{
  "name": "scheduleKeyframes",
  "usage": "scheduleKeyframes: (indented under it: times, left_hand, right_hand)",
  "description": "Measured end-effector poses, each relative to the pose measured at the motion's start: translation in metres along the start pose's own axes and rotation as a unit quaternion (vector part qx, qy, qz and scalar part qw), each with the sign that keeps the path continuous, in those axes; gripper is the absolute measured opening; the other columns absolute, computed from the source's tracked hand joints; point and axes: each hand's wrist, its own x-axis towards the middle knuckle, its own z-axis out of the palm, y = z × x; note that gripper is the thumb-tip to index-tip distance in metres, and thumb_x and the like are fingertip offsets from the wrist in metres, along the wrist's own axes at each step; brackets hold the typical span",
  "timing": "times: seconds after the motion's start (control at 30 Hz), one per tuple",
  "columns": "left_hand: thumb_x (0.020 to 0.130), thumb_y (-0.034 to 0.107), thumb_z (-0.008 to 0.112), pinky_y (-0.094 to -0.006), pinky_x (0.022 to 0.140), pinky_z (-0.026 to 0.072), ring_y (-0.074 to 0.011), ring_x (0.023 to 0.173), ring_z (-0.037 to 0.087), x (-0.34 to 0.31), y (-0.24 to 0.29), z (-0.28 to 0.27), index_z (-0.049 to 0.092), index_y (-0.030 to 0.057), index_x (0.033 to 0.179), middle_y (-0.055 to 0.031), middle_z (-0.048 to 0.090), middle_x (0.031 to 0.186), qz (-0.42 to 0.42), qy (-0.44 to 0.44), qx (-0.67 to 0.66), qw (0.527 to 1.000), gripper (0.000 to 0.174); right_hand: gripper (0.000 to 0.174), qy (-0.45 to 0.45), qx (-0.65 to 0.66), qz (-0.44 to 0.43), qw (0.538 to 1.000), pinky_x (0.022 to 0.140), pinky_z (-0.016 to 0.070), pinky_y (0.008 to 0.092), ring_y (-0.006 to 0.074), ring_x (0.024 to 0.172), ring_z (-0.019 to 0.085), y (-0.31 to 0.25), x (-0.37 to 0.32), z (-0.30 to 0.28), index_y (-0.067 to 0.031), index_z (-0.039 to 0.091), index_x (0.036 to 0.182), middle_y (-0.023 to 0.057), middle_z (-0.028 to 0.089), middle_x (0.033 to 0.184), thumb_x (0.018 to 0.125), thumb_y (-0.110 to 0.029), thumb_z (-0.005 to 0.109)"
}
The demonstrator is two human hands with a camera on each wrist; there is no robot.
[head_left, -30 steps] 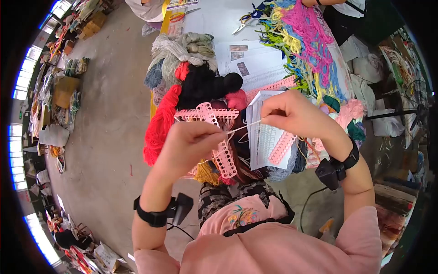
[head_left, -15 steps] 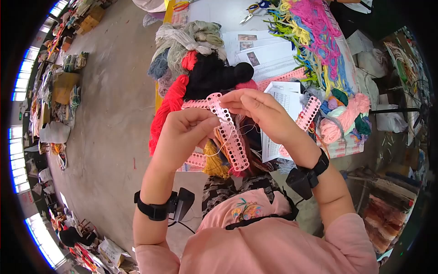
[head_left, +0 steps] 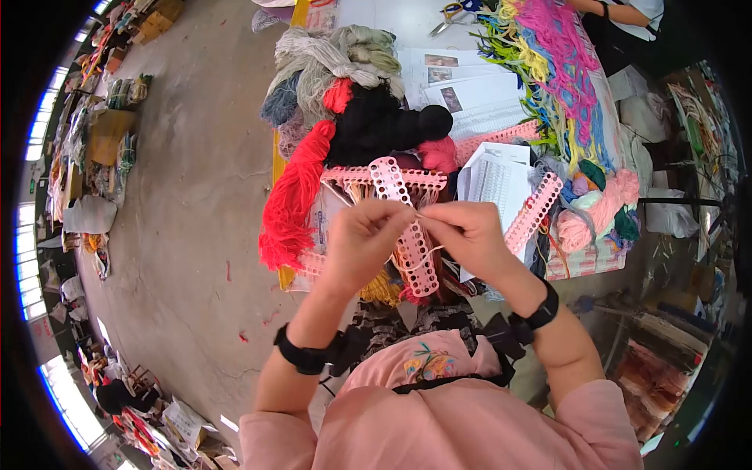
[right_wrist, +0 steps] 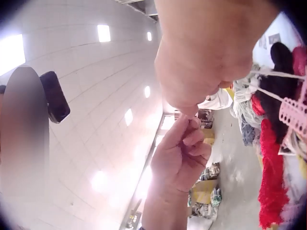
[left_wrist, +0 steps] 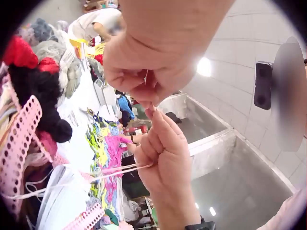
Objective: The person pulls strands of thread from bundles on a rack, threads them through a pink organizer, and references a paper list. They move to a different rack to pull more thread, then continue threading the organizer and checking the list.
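Over the pink perforated thread card (head_left: pixel 419 266), my left hand (head_left: pixel 362 239) and right hand (head_left: pixel 471 236) meet fingertip to fingertip. Each pinches white yarn (head_left: pixel 432 252) between thumb and forefinger. In the left wrist view, a loop of this yarn (left_wrist: pixel 117 171) runs from the right hand down toward the card. A short thin white strand (left_wrist: pixel 146 76) shows within the left hand's fingers. Fingertips cover the exact spot where the strands meet. Beneath the upright card lies a second pink card (head_left: pixel 352 174), set crosswise with threads hanging from it.
Red yarn (head_left: pixel 294 211), black yarn (head_left: pixel 368 125) and grey skeins (head_left: pixel 333 59) heap at the left. Printed sheets (head_left: pixel 501 180) and another pink card (head_left: pixel 534 211) lie at right. Scissors (head_left: pixel 450 17) and multicoloured yarn (head_left: pixel 556 63) are farther back, near another person's arm (head_left: pixel 619 12).
A second ago a taut strand stretched between the hands. The right hand then came over the card with fingers extended, and now pinches yarn against the left fingertips.
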Motion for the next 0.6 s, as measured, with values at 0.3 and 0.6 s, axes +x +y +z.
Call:
scheduleKeyframes:
  times: [0.3,0.6]
  left_hand:
    - [0.083,0.013,0.054,-0.0174,0.05,0.0382,-0.0052,0.056,0.051,0.007,-0.142,-0.037,0.059,-0.0009,0.085,-0.0019,0.059,0.072,-0.197,0.107,-0.112,0.968,0.015]
    - [0.084,0.014,0.052,-0.0177,0.05,0.039,-0.0054,0.058,0.052,0.0,-0.174,-0.016,0.057,-0.0001,0.082,-0.0015,0.058,0.066,-0.294,0.007,-0.081,0.952,0.015]
  right_hand:
    - [0.015,0.354,-0.114,0.257,0.892,0.059,0.0418,0.022,0.0105,0.064,0.053,0.126,-0.06,-0.249,0.0042,0.061,0.083,0.0026,0.059,0.071,0.077,-0.006,0.051]
    - [0.008,-0.06,0.05,0.194,0.978,0.056,0.0415,0.0239,0.0132,0.062,0.053,0.154,-0.028,0.015,0.0021,0.06,0.071,0.0069,0.057,0.071,0.07,-0.005,0.062]
